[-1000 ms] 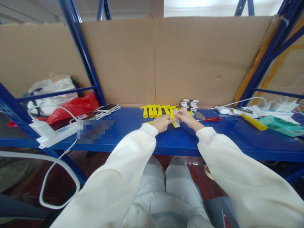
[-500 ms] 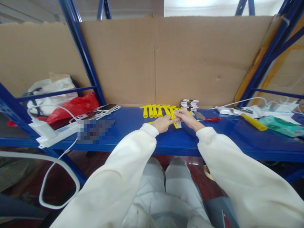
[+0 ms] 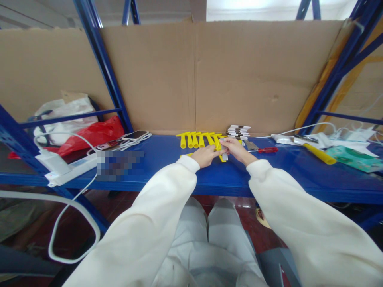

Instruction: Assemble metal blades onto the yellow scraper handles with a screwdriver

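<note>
The left hand (image 3: 207,156) is gripping a yellow tool (image 3: 218,146) above the blue shelf (image 3: 163,153) while the right hand (image 3: 235,149) is pinching a white strip (image 3: 225,157) against it, uneven finger pressure possibly risking misalignment.

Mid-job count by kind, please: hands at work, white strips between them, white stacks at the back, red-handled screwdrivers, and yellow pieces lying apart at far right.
Left hand plus right hand: 2
White strip: 1
White stack: 1
Red-handled screwdriver: 1
Yellow piece at far right: 1
Total: 6
</note>
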Tool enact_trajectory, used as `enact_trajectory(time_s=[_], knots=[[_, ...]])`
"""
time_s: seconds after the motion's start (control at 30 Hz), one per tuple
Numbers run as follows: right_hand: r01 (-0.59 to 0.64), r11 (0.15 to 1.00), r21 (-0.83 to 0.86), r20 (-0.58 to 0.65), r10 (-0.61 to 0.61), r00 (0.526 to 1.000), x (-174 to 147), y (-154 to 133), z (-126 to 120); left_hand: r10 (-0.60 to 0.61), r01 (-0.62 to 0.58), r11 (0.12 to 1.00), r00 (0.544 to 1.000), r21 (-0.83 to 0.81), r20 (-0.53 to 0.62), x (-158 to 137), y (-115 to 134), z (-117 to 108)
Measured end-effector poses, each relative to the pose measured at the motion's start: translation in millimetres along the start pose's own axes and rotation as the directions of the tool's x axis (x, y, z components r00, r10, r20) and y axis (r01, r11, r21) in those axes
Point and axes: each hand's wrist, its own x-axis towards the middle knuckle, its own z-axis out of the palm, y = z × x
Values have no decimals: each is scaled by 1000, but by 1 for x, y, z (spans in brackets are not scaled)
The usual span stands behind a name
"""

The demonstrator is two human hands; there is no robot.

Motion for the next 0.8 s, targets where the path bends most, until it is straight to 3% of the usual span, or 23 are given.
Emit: enact_trajectory(time_s=[0.53,0.8], knots=[[24,985,168,33,-30,999,3,6,7,-27,24,999,995,-34,-93,0,-7,7],[72,996,51,10,-73,997,1,5,7,-22,21,1000,998,-19,-62,0,-7,5]])
